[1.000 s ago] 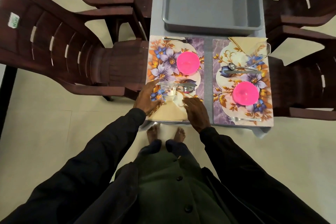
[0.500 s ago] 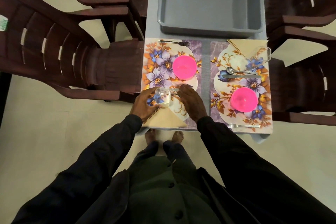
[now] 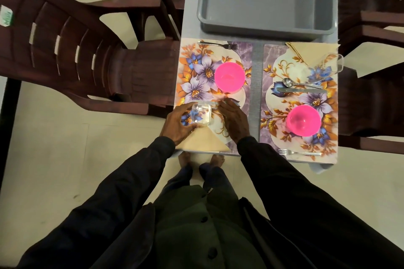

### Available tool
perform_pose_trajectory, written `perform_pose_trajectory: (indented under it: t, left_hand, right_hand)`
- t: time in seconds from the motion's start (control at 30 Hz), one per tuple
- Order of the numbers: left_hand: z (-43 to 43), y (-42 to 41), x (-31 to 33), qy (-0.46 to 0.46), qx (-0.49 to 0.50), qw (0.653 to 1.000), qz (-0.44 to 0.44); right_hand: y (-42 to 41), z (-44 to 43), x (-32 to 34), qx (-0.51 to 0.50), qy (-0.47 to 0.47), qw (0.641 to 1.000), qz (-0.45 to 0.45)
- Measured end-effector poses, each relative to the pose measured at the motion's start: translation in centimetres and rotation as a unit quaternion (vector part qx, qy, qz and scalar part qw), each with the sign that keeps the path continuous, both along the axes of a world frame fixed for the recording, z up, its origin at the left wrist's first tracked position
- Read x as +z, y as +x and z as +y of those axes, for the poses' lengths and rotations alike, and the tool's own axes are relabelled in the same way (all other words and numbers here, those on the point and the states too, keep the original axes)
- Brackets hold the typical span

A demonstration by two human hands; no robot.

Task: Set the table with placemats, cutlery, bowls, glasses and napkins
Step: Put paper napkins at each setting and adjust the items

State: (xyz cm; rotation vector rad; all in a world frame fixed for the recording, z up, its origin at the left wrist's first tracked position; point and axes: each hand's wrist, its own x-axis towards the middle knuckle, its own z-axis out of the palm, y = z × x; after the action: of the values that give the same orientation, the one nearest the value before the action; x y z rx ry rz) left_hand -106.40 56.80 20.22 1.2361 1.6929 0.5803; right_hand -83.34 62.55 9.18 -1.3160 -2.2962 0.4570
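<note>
A dark brown plastic chair point(image 3: 65, 50) stands off the left edge of the worktop point(image 3: 255, 94). The left placemat point(image 3: 196, 67), printed with flowers, covers the near left corner. A fork point(image 3: 218, 45) lies along its far edge, and a pink bowl point(image 3: 229, 77) sits toward its right side.

Your left hand point(image 3: 178, 124) grips a clear glass point(image 3: 200, 113) on the near part of this mat, with the thumb on the near side and the fingers curled round the left and far sides. A folded beige napkin point(image 3: 203, 141) lies just behind the glass, at the near edge, partly under your left wrist. Your right hand point(image 3: 235, 120) rests on the mat just right of the glass. Its fingers are fairly straight and pressed together, and their tips touch a knife point(image 3: 209, 102) that lies crosswise between the glass and the bowl.

A grey tub point(image 3: 266, 0) sits at the far edge of the worktop. The right placemat point(image 3: 273, 54) fills the near right corner. It carries a second napkin point(image 3: 312, 50) at its far edge, and a second glass point(image 3: 332, 63) beside that, by the right edge. A spoon point(image 3: 299, 83) and a second knife point(image 3: 301, 90) lie side by side across the middle. Nearer you sits a second pink bowl point(image 3: 303, 119), and a second fork point(image 3: 299, 153) lies along the near edge.
</note>
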Motion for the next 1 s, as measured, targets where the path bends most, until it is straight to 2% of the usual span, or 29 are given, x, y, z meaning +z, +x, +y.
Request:
perform_pose_trajectory:
  t: [0.3, 0.63, 0.73, 0.83, 1.0]
  left_hand:
    - [0.3, -0.1, -0.2, 0.029, 0.0, 1.0, 0.008]
    - [0.2, 0.0, -0.1, 0.005, 0.0, 1.0, -0.002]
    - [-0.2, -0.1, -0.1, 0.011, 0.005, 1.0, -0.009]
    - [-1.0, -0.8, 0.3, 0.027, 0.017, 0.999, -0.011]
    - [-3.9, -2.4, 0.6, 0.078, 0.017, 0.996, 0.034]
  right_hand:
    - [0.2, 0.2, -0.4, -0.007, -0.031, 0.999, 0.004]
    - [0.3, 0.5, -0.1, -0.003, -0.029, 1.0, 0.006]
    - [0.6, 0.5, 1.0, 0.005, -0.021, 1.0, 0.01]
    - [1.1, -0.8, 3.0, -0.007, -0.043, 0.998, 0.054]
    - [1.7, -4.2, 6.1, -0.006, -0.052, 0.997, 0.063]
